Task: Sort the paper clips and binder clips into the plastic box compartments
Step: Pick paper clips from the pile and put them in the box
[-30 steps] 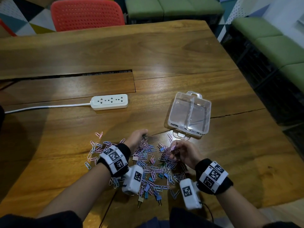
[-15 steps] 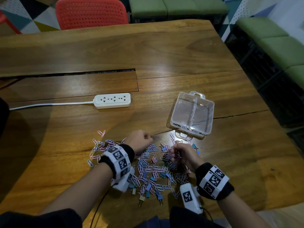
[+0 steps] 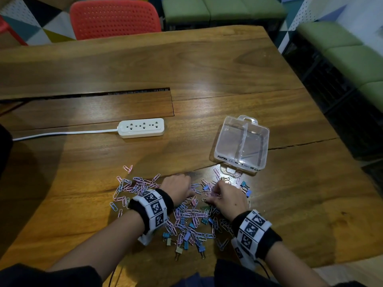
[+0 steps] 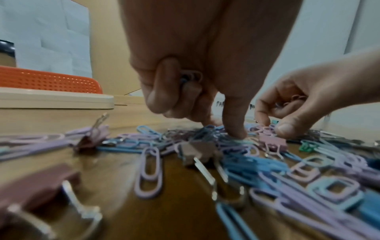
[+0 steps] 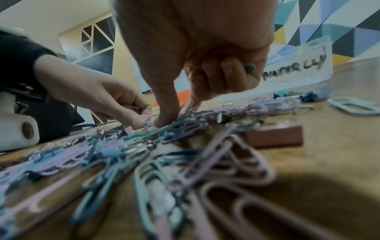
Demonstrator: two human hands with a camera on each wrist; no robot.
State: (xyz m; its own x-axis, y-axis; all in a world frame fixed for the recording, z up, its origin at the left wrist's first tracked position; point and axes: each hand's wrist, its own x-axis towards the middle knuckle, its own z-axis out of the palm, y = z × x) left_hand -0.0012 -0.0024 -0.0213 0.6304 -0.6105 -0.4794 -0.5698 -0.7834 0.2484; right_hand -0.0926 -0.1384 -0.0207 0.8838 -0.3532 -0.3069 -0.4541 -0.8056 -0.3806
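Note:
A pile of pastel paper clips (image 3: 192, 212) mixed with small binder clips (image 3: 199, 246) lies on the wooden table. My left hand (image 3: 182, 186) keeps pink paper clips (image 4: 191, 76) under its curled fingers, while its thumb and forefinger pinch into the pile (image 4: 234, 129). My right hand (image 3: 219, 193) is just to the right, also with clips (image 4: 296, 99) tucked in its palm and its thumb and forefinger down on the pile (image 5: 166, 120). The clear two-compartment plastic box (image 3: 238, 164) sits open just beyond, with a handwritten label (image 5: 294, 68) on its front wall.
A white power strip (image 3: 142, 127) with its cord lies to the far left of the box. Behind it runs a cable slot (image 3: 87, 94) in the table. A red chair (image 3: 115, 17) stands at the far edge. Green benches (image 3: 352, 54) are to the right.
The two hands have drawn closer together over the far part of the pile. The left hand has shifted right toward the right hand.

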